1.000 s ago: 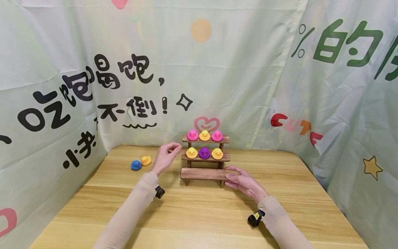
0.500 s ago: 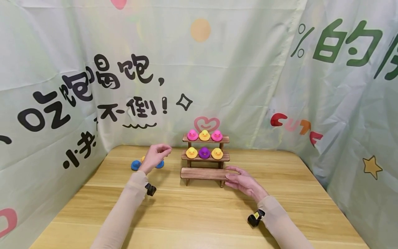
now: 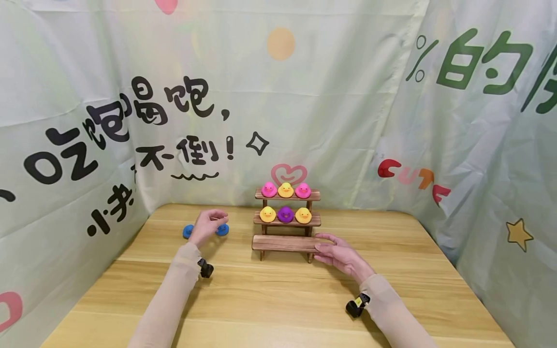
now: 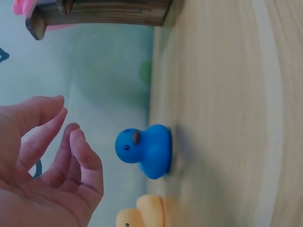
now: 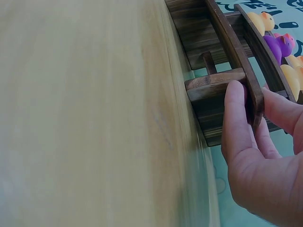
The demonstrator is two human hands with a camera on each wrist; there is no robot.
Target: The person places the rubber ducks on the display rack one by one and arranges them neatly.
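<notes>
Printed cloth (image 3: 330,106) hangs around the desk (image 3: 278,299), and on it is a stand (image 3: 283,243). Right hand (image 3: 344,255) pinches the stand at its low end. Left hand (image 3: 206,227) is loosely curved, holding nothing, near a blue duck (image 4: 156,149) on the desk. Reaching for this duck seems the present step; next probably calls for fingers spreading around it.

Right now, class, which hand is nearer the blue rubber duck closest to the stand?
Left. The left hand hovers beside the blue rubber duck, not touching; the right hand, farther off, grips the stand's bottom shelf.
</notes>
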